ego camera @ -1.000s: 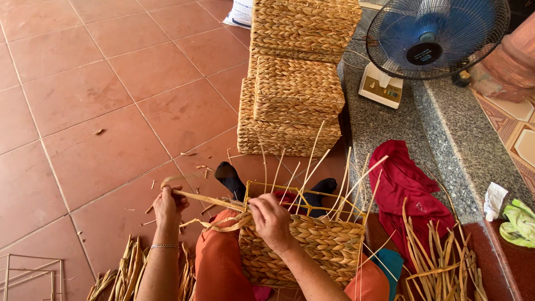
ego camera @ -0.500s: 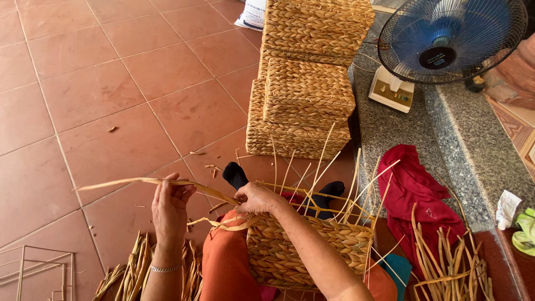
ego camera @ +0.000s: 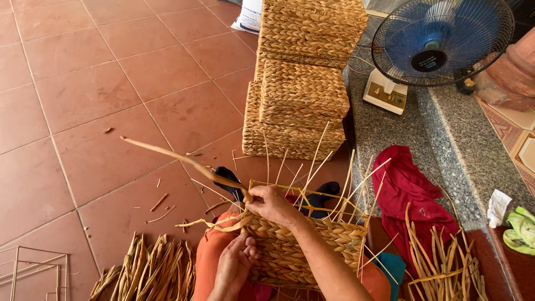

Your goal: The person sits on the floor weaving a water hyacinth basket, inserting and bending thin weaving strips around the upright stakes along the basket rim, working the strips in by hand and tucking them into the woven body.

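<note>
Start from the half-woven basket (ego camera: 304, 245) resting on your lap, the landmark for everything else here: its braided wall of tan rush is built up tight and even, and bare pale stakes (ego camera: 334, 173) stand up from its rim, fanning a little outward over a thin wire frame. Your right hand (ego camera: 271, 204) sits at the near left corner of that rim, grip closed on a long strand (ego camera: 184, 159) that runs up and away to the left of the basket over the tiled floor (ego camera: 83, 111). Your left hand (ego camera: 237, 262) lies against the basket's outer wall just below that corner, fingers pressed on the weave rather than wrapped round anything, so its grip reads as open and bracing. To work this step well, I would keep the strand taut and low against the last row as it turns the corner, hold the wall steady with the bracing hand so the braid does not slacken, and mind the stakes so none gets bent out of line. Left of the basket a bundle of loose rush (ego camera: 150, 267) lies on the floor; beyond it, finished woven boxes (ego camera: 304, 95) are stacked. To the right of the basket lie a red cloth (ego camera: 409, 195) and more rush, and further back a blue fan (ego camera: 440, 42) stands on a grey stone ledge.
</note>
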{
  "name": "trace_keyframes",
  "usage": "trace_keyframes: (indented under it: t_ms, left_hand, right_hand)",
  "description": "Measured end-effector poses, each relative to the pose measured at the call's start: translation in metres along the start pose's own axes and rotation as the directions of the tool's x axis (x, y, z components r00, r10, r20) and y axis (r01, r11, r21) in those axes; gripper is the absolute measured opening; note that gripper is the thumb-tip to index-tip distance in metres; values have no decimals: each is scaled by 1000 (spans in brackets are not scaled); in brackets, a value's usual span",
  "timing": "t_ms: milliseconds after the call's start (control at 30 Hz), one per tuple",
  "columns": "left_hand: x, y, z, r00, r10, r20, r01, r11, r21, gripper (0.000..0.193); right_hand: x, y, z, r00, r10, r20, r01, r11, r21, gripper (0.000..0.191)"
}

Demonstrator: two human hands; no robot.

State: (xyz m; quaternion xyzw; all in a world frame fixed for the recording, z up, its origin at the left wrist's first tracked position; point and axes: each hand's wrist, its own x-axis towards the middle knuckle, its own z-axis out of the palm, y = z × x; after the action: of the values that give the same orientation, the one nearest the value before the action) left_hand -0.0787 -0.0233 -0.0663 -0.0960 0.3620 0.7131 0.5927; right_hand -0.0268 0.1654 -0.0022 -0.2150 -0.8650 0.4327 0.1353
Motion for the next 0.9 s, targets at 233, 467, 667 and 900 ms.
trace_keyframes:
  t_ms: [233,467,667,900]
  left_hand:
    - [40,2,-11,994,87,68,-79,990,-114,13]
    - [36,13,8,884,467,-12,-436,835,335,29]
    - [45,49,25,306,695,650,-579,-407,707,25]
    - [71,53,21,380,591,712,-599,-429,676,14]
  right_hand:
    - [-29,-6,4,976,36,-216,21,967,255,13]
    - [-26,-8,2,972,23,-233,39,965,258,12]
    - [-26,-7,0,976,18,-217,28,977,209,11]
    - [-26,-6,-2,964,7,-265,48,978,202,11]
